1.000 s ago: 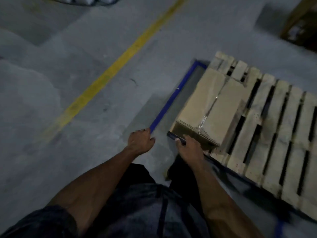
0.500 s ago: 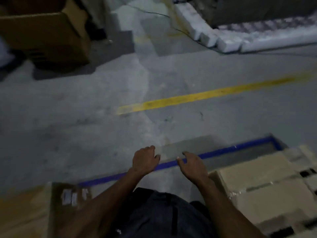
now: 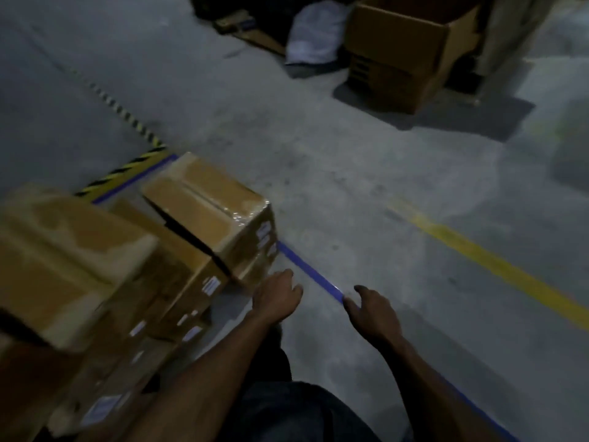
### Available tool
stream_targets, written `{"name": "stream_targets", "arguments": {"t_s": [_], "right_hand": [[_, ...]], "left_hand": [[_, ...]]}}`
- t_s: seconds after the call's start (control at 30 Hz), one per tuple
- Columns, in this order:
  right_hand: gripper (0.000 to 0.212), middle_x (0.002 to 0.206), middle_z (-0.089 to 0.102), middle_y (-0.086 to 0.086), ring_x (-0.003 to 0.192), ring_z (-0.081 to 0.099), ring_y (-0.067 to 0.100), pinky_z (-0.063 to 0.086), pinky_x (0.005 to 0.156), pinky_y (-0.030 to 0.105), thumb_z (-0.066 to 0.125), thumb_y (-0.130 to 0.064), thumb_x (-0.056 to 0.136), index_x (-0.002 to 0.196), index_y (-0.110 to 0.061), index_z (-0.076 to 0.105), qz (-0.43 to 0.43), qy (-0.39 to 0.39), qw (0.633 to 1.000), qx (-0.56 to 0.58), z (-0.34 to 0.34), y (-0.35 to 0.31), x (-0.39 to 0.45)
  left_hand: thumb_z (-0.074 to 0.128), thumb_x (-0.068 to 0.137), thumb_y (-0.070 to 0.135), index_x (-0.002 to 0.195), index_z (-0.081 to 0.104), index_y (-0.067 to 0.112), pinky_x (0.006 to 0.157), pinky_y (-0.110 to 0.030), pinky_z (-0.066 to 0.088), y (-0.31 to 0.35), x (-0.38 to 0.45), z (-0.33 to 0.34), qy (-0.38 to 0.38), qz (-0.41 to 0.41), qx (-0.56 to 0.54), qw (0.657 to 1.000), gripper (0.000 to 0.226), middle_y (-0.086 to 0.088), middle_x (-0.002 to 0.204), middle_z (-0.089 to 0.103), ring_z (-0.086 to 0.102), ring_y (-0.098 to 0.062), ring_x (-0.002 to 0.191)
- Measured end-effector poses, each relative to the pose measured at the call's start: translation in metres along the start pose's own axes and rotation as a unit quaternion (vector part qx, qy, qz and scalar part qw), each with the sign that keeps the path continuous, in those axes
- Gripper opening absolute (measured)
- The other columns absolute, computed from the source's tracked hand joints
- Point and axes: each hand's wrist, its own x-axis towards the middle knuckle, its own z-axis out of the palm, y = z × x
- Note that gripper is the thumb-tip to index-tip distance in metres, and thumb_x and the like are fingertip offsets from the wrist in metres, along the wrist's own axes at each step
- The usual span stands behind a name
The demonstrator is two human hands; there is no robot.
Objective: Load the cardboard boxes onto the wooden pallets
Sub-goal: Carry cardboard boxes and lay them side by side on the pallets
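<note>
Taped cardboard box [image 3: 208, 212] on top of the stack at left, long axis running away toward upper left. Left hand [image 3: 277, 298] just beside its near corner, right hand [image 3: 373, 311] farther; both loosely curled, holding nothing.

Matt cardboard boxes [image 3: 204, 215] with glossy tape; rough concrete floor [image 3: 350, 173].

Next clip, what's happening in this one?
A person faces a stack of taped cardboard boxes on a warehouse floor. Both hands are empty: the left hand reaches toward the bottom corner of the nearest box, the right hand hovers over the blue floor tape. No pallet is in view. An open carton sits farther off.
</note>
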Motion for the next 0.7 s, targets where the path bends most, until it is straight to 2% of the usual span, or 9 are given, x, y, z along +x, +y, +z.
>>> {"name": "stream_targets", "arguments": {"t_s": [0.13, 0.23, 0.3, 0.43, 0.5, 0.57, 0.7], "right_hand": [[0.060, 0.143, 0.054, 0.008, 0.130, 0.049, 0.028, 0.041, 0.105, 0.038, 0.046, -0.054, 0.098, 0.146, -0.017, 0.046, -0.080, -0.038, 0.995, -0.036, 0.026, -0.074, 0.016], [0.061, 0.148, 0.051, 0.006, 0.134, 0.047, 0.025, 0.040, 0.107, 0.037, 0.044, -0.055, 0.099, 0.147, -0.017, 0.045, -0.131, -0.063, 0.988, -0.058, 0.051, -0.138, 0.029], [0.061, 0.147, 0.051, 0.006, 0.133, 0.049, 0.024, 0.041, 0.107, 0.037, 0.043, -0.056, 0.099, 0.147, -0.017, 0.044, -0.154, -0.077, 0.983, -0.069, 0.066, -0.176, 0.037], [0.046, 0.135, 0.060, 0.007, 0.121, 0.057, 0.025, 0.043, 0.089, 0.031, 0.047, -0.048, 0.100, 0.137, -0.021, 0.053, -0.235, -0.081, 0.965, -0.083, 0.107, -0.267, 0.060], [0.045, 0.130, 0.062, 0.008, 0.119, 0.058, 0.028, 0.043, 0.088, 0.032, 0.048, -0.049, 0.099, 0.134, -0.022, 0.054, -0.269, -0.097, 0.954, -0.089, 0.125, -0.316, 0.070], [0.053, 0.131, 0.060, 0.009, 0.120, 0.057, 0.030, 0.045, 0.092, 0.036, 0.049, -0.052, 0.097, 0.140, -0.021, 0.049, -0.281, -0.130, 0.947, -0.085, 0.143, -0.361, 0.077], [0.060, 0.137, 0.053, 0.016, 0.122, 0.052, 0.035, 0.046, 0.099, 0.042, 0.050, -0.049, 0.097, 0.146, -0.016, 0.042, -0.326, -0.148, 0.928, -0.097, 0.167, -0.436, 0.090]], "left_hand": [[0.046, 0.095, 0.044, 0.123, 0.057, 0.016, 0.089, -0.035, 0.047, -0.072, -0.020, -0.023, 0.043, -0.096, -0.068, 0.992, 0.042, -0.011, 0.126, 0.060, 0.056, -0.031, 0.114], [0.046, 0.093, 0.045, 0.108, 0.060, 0.019, 0.084, -0.036, 0.051, -0.133, -0.022, -0.037, 0.082, -0.147, -0.119, 0.978, 0.033, -0.008, 0.114, 0.064, 0.060, -0.031, 0.104], [0.042, 0.093, 0.048, 0.104, 0.057, 0.020, 0.086, -0.041, 0.051, -0.165, -0.018, -0.046, 0.094, -0.167, -0.152, 0.970, 0.034, -0.010, 0.114, 0.063, 0.059, -0.031, 0.102], [0.042, 0.098, 0.044, 0.139, 0.047, 0.019, 0.101, -0.043, 0.044, -0.241, -0.013, -0.089, 0.138, -0.222, -0.176, 0.949, 0.048, -0.007, 0.139, 0.053, 0.050, -0.030, 0.125], [0.043, 0.100, 0.042, 0.144, 0.043, 0.018, 0.106, -0.040, 0.039, -0.281, -0.016, -0.111, 0.168, -0.238, -0.169, 0.941, 0.050, -0.004, 0.146, 0.046, 0.044, -0.027, 0.132], [0.044, 0.100, 0.041, 0.146, 0.039, 0.017, 0.108, -0.038, 0.037, -0.320, -0.018, -0.128, 0.188, -0.270, -0.179, 0.927, 0.052, -0.004, 0.150, 0.042, 0.040, -0.026, 0.135], [0.044, 0.098, 0.041, 0.144, 0.040, 0.015, 0.109, -0.040, 0.035, -0.381, -0.016, -0.155, 0.221, -0.373, -0.202, 0.878, 0.052, -0.005, 0.150, 0.040, 0.038, -0.026, 0.136]]}}
